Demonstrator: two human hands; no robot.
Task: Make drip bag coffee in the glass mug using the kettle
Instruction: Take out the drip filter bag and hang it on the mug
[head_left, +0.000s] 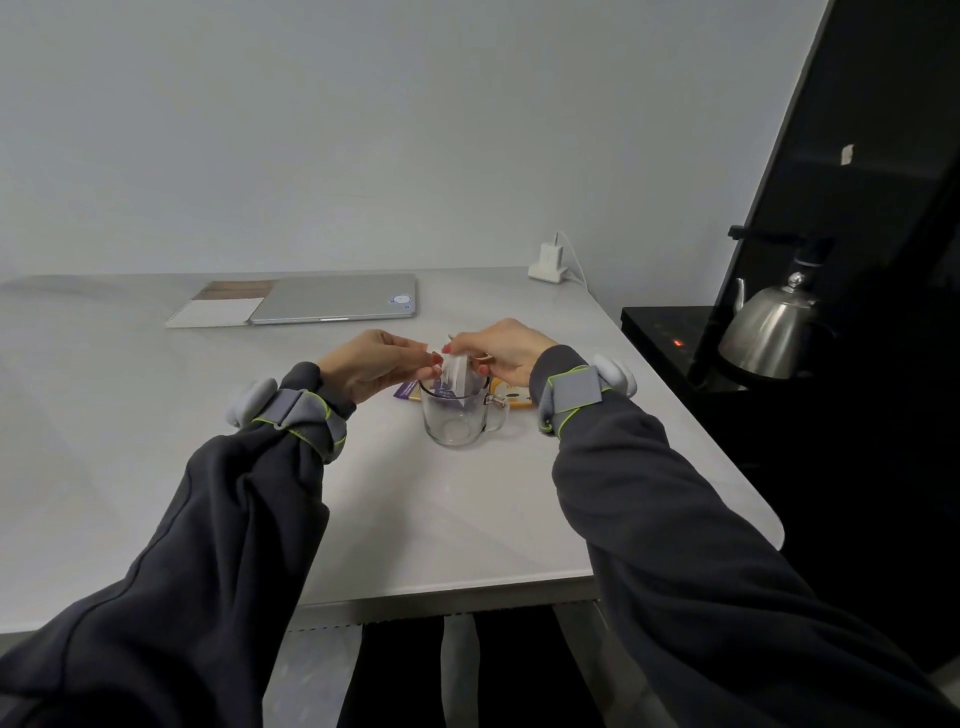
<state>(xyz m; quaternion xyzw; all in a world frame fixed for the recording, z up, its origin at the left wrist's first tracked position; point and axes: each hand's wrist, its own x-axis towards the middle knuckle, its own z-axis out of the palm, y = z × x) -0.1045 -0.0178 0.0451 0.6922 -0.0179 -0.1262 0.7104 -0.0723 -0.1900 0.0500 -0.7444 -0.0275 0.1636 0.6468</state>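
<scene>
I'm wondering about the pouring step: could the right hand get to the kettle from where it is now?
Probably yes. The kettle stands off the table on the right hand's side with nothing between them, but that hand is pinching the drip bag over the mug.

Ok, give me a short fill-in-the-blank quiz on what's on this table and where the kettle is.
1. Both hands, left hand and right hand, hold the white drip bag over the glass ____.
2. The steel kettle stands on the person's ____ side.
3. The closed ____ lies beside the notebook.
Missing words: mug; right; laptop
</scene>
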